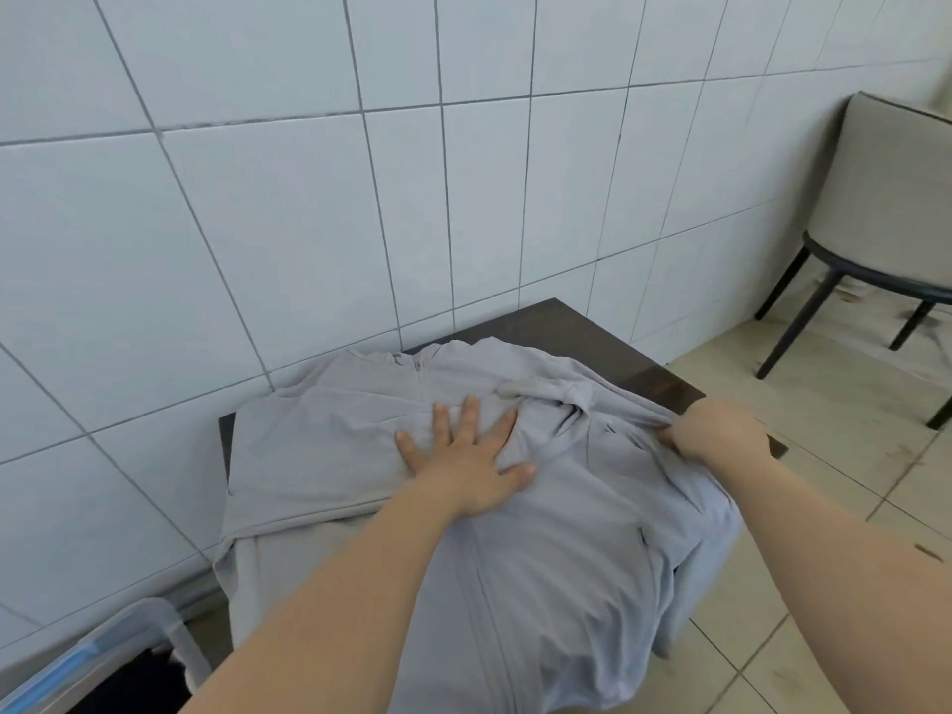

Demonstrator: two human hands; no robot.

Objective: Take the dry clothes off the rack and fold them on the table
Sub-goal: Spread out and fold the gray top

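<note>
The grey jacket (515,507) lies spread over the dark table (592,347), its near part hanging off the edge. My left hand (463,466) presses it flat with fingers spread. My right hand (716,430) pinches, I think, a fold at its right side.

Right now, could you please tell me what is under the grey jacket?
The grey jacket lies spread over a dark table, whose far corner and edges show. The left hand presses on it; the right hand grips its edge. Anything else underneath is covered.
</note>
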